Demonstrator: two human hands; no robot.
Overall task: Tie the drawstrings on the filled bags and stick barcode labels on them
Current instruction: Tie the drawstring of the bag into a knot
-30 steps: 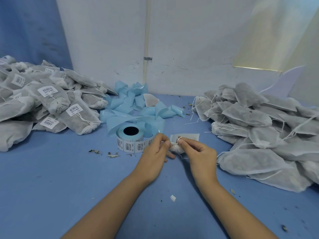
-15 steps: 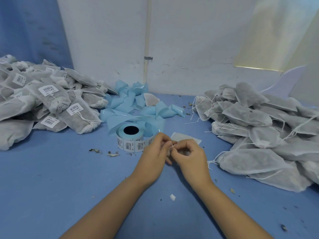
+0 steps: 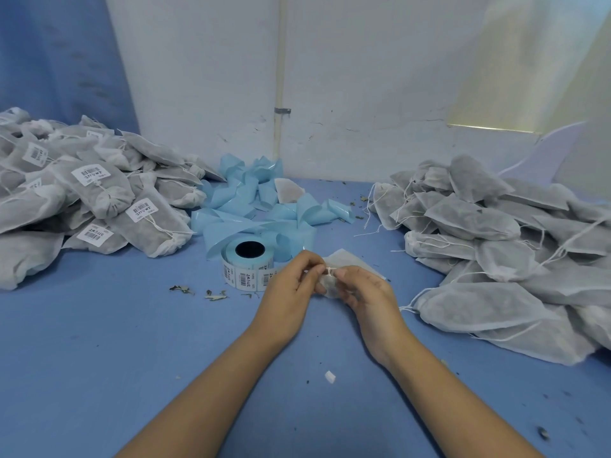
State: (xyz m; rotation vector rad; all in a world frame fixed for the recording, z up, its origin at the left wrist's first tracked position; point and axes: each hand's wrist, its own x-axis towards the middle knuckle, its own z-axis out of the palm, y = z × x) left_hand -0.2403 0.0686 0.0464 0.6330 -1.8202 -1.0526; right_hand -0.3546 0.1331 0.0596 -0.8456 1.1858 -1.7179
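A small white fabric bag [image 3: 350, 262] lies on the blue table between my hands, its gathered neck toward me. My left hand [image 3: 291, 285] pinches the thin white drawstring [image 3: 325, 271] at the neck. My right hand [image 3: 363, 289] pinches the same drawstring from the other side, with its lower fingers curled under the bag's neck. The two hands almost touch. A roll of barcode labels [image 3: 248, 267] on blue backing stands just left of my left hand.
A heap of tied, labelled bags [image 3: 82, 200] fills the left side. Unlabelled filled bags [image 3: 496, 252] pile up on the right. Curls of spent blue backing tape [image 3: 258, 206] lie behind the roll. Dry leaf bits [image 3: 198, 292] and a white scrap [image 3: 330, 376] dot the table.
My hands have stayed together at the bag's neck, working the drawstring with small finger movements. The bag's body has shifted slightly and shows more to the right.
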